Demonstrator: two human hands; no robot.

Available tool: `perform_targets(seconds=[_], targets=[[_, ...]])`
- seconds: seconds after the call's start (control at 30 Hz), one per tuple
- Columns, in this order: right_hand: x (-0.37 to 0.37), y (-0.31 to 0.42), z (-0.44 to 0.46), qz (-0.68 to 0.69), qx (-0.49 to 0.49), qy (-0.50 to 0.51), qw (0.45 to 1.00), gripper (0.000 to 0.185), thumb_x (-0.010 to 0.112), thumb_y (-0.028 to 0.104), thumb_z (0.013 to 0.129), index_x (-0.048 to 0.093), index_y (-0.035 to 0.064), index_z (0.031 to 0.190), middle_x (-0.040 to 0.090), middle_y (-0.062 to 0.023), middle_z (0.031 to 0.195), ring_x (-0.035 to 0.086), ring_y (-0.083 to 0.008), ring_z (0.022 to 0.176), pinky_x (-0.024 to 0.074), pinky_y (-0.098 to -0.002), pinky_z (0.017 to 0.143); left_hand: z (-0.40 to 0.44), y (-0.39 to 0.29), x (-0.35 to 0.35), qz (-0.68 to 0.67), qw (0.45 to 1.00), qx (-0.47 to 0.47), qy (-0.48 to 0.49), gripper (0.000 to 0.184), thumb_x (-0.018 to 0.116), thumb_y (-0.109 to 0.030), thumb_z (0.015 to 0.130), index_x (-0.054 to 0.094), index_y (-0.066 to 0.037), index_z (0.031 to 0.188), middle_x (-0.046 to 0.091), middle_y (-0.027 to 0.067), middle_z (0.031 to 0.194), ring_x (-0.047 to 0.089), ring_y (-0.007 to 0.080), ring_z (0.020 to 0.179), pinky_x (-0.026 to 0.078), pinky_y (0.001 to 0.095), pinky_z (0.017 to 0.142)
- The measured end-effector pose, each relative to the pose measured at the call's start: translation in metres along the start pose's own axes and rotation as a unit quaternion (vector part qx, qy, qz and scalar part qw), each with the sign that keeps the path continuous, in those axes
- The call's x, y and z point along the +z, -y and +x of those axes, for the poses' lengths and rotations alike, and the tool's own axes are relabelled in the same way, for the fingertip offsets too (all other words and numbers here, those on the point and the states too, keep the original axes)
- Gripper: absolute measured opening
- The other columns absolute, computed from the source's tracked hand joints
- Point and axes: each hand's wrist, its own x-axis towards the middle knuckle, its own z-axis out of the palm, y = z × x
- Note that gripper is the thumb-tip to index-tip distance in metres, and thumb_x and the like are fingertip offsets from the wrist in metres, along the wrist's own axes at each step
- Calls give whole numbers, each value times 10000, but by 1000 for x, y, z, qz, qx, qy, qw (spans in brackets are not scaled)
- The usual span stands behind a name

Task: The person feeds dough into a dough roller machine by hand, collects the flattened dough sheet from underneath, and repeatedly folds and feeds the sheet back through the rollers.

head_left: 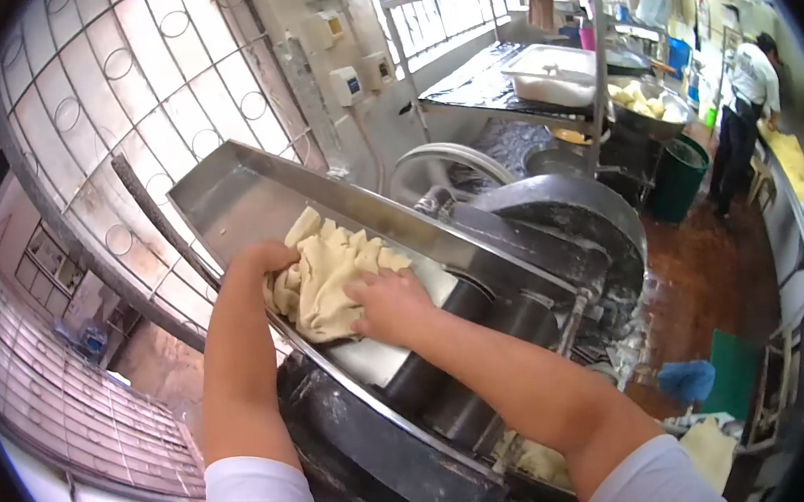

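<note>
A crumpled, folded mass of pale dough (328, 276) lies on the white sloping feed board (382, 361) of a dough roller machine. My left hand (269, 260) grips the dough's left edge, its fingers partly hidden beside the folds. On the dough's right side, my right hand (392, 306) presses in with curled fingers holding the folds. Just below that hand are the dark metal rollers (469, 326), partly covered by my right forearm. More dough (542, 465) shows under the machine's lower end, beneath the same arm.
The metal tray wall (234, 160) rises around the board. A spoked wheel (448, 172) and a curved guard (577, 195) stand on the right. Beyond are a rack with a white tub (553, 74), a dough-filled bowl (645, 104), a green bin (680, 177) and a co-worker (749, 96).
</note>
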Motion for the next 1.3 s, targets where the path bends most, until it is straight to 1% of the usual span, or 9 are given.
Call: perform_targets(seconds=[0.17,0.37,0.47,0.63,0.7,0.87,1.07,1.13,1.3], targets=[[-40,0,-20,23,41,73,996,439,663,375,784,631,139,1153,611,-121,1169,586,-294,1058,448,-415,906,13,-1,15,-32,992,-57,-107,553,638,-386,727,633,-42,1159,642,135,1168,636,258,966,497,381,836],[-125,-28,-171,211,36,-251,944,328,693,273,804,661,68,1059,658,-129,1055,632,-289,984,495,-361,852,-47,-44,25,26,995,-24,-94,540,679,-301,691,628,-25,1152,667,116,1074,639,225,984,510,372,871],[-126,-70,-282,210,227,-250,917,312,705,246,808,672,39,1040,680,-124,988,656,-234,927,508,-325,809,-62,-61,48,-324,927,104,156,528,711,-242,725,598,-22,1192,666,117,1065,640,193,969,516,334,859],[-59,-136,-469,190,476,-260,818,218,689,153,815,653,-15,949,674,-91,874,629,-135,794,508,-282,736,-124,-123,71,-389,892,174,152,565,743,-334,783,564,-19,1216,659,115,1038,650,178,867,540,317,767],[-27,-136,-511,205,488,-263,806,209,692,150,813,654,-12,939,675,-88,862,625,-129,778,507,-280,720,-93,-109,69,-169,983,76,-19,548,752,-326,775,583,-15,1194,658,101,998,632,173,793,527,299,702],[5,-119,-491,238,517,-227,790,181,705,136,801,669,8,925,675,-78,810,619,-119,742,507,-277,684,-80,-96,78,-36,997,47,-45,447,764,-301,768,636,-57,1120,633,49,883,574,145,707,473,277,589],[54,-115,-403,372,389,-117,834,206,689,176,845,671,1,953,679,-72,849,625,-127,769,506,-277,717,-91,-102,83,-224,956,143,125,456,792,-297,730,634,-84,1101,627,23,881,586,128,762,498,257,618],[65,-111,-373,453,393,-54,798,226,637,198,884,653,21,1023,678,-97,886,636,-147,789,510,-289,720,-84,-99,85,-257,952,148,79,440,797,-307,719,626,-93,1065,621,11,868,587,120,767,500,261,616],[135,-128,-288,732,476,-26,487,334,484,301,958,585,47,1150,658,-111,1029,658,-254,887,528,-381,757,-105,-112,75,-137,983,55,107,412,791,-290,722,607,-79,1025,621,20,864,605,137,756,516,280,637]])
